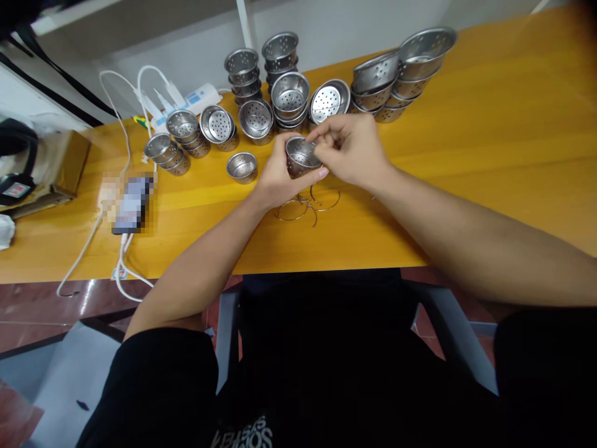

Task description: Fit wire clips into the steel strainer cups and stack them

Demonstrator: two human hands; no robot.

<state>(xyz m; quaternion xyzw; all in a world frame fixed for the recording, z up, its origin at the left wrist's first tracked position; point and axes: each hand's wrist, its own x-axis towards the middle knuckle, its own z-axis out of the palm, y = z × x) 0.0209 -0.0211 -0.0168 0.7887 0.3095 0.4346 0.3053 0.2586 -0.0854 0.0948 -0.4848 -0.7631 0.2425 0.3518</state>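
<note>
My left hand [276, 180] is wrapped round a small perforated steel cup [300, 157], held just above the yellow table [489, 143]. My right hand [351, 148] hovers over the cup's rim with its fingertips pinched together at the edge; what they pinch is too small to make out. Thin wire rings [308, 204] lie on the table right under both hands. One single steel cup [242, 167] stands alone to the left of my left hand.
Several stacks of the same steel cups [284, 81] fill the back of the table, with a taller leaning stack [401, 74] at the right. A phone [130, 204] with white cables [88, 249] lies at the left, near a cardboard box [69, 163].
</note>
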